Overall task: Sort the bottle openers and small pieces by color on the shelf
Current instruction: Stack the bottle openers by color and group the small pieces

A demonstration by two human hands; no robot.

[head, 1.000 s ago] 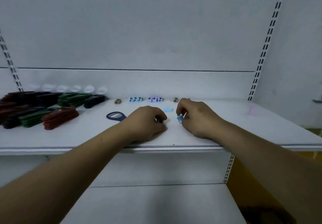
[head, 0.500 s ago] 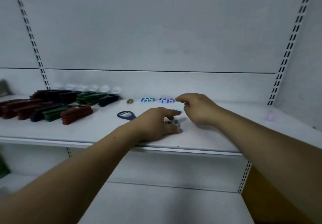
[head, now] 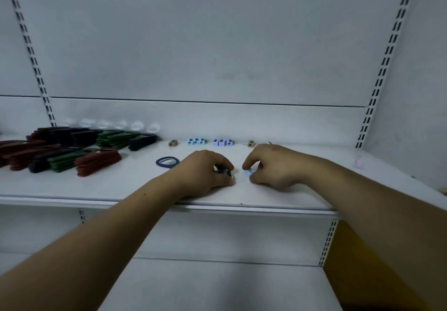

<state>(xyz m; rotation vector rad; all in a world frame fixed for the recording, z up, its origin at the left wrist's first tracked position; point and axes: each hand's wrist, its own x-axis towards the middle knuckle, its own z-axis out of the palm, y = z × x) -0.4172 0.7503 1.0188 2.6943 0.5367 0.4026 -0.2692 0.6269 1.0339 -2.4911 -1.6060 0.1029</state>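
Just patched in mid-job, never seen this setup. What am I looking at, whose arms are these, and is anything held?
No machine: these are a person's bare arms, seen from one wide camera on their head. On the white shelf lie stacked red, green and dark bottle openers at left, one blue ring opener, and rows of light blue pieces and purple pieces at the back. The left hand pinches a small dark piece; the right hand pinches a pale blue piece.
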